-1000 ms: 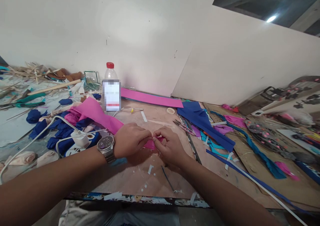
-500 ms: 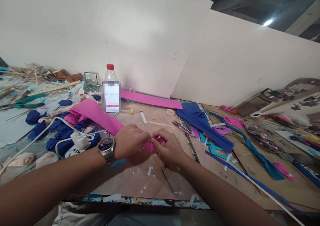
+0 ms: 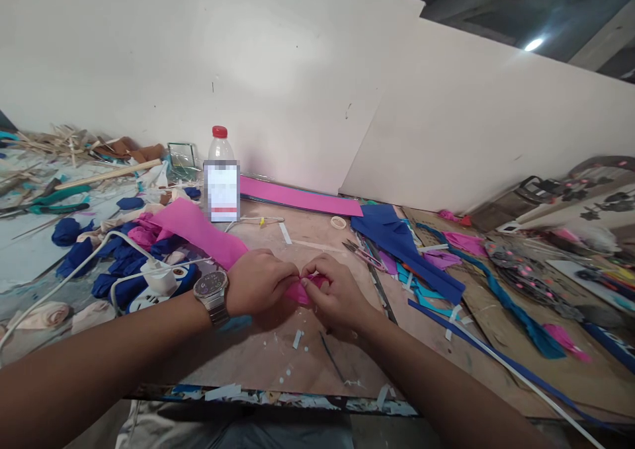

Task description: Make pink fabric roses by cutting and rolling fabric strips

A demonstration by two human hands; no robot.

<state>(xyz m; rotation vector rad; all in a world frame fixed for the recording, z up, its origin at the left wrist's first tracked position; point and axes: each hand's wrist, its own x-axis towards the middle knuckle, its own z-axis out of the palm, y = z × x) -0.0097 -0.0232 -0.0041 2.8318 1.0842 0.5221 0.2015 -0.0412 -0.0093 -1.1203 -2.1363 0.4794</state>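
Observation:
Both hands meet over the wooden board, pinching a pink strip (image 3: pixel 298 293) whose bunched end shows between the fingertips. My left hand (image 3: pixel 262 280), with a watch (image 3: pixel 211 290) on its wrist, is closed on it from the left. From behind that hand the strip's long, wide tail (image 3: pixel 198 231) runs back to the left over the table. My right hand (image 3: pixel 333 291) grips the bunched end between thumb and forefinger. Whether the strip is paper or cloth I cannot tell, and the fingers hide part of the folds.
A phone (image 3: pixel 221 191) leans on a red-capped bottle (image 3: pixel 219 145). Left are a power strip (image 3: pixel 149 297), blue rosettes (image 3: pixel 106 284) and pliers (image 3: pixel 59 201). Pink strips (image 3: pixel 302 200) lie along the wall. Thread snips (image 3: pixel 364 256), a tape roll (image 3: pixel 338 222) and blue strips (image 3: pixel 407 250) lie right.
The hands stay together at nearly the same spot, with small finger shifts on the pink strip. Its tail on the left has slid slightly to the right.

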